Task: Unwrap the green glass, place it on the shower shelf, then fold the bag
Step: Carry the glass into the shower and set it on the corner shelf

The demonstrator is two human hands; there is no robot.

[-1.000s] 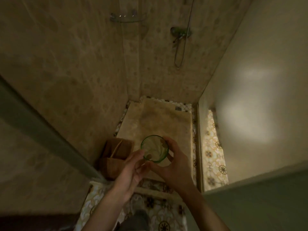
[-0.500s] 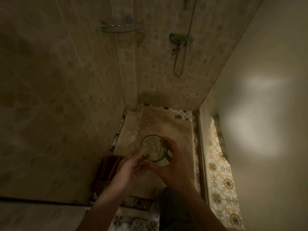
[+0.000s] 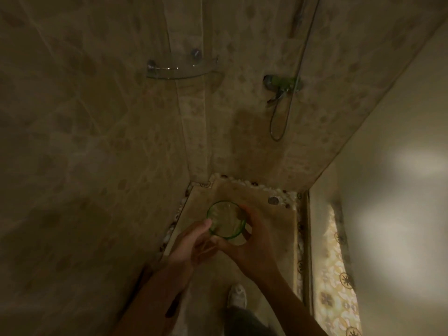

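The green glass (image 3: 226,219) is bare and upright, seen from above, held low in front of me over the shower floor. My right hand (image 3: 252,241) wraps its right side with fingers and thumb around the wall. My left hand (image 3: 191,241) touches its left rim with the fingertips. The clear glass corner shelf (image 3: 180,69) hangs high on the tiled corner, far above and a little left of the glass, with nothing on it. The bag is out of sight apart from a dark brown edge (image 3: 145,275) by my left forearm.
Tiled shower walls close in on the left and back. A shower mixer with its hose (image 3: 282,86) is mounted right of the shelf. A glass partition (image 3: 306,238) edges the floor on the right. My shoe (image 3: 237,295) stands on the shower floor.
I have stepped forward into the shower; the shelf and mixer have slid lower and larger in view, and the brown bag has dropped almost out of view. Both hands keep the glass.
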